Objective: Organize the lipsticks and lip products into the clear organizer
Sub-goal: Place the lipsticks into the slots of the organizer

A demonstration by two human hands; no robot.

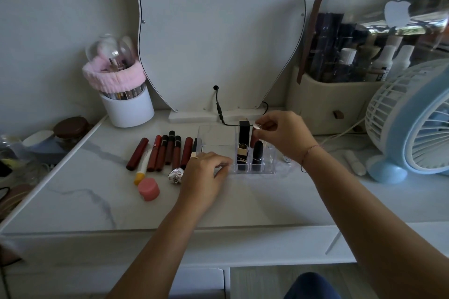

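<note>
Clear glossy plastic organizer (pixel 267 153), white marble-look smooth surface (pixel 97 201), fluffy pink cloth headband (pixel 113 79), matt black bullet lipstick (pixel 257 155)

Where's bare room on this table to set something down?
Bare marble tabletop lies left of the row of dark red lip tubes, and along the front edge near the pink round pot. Crowded between the tubes and the clear plastic organizer.
</note>
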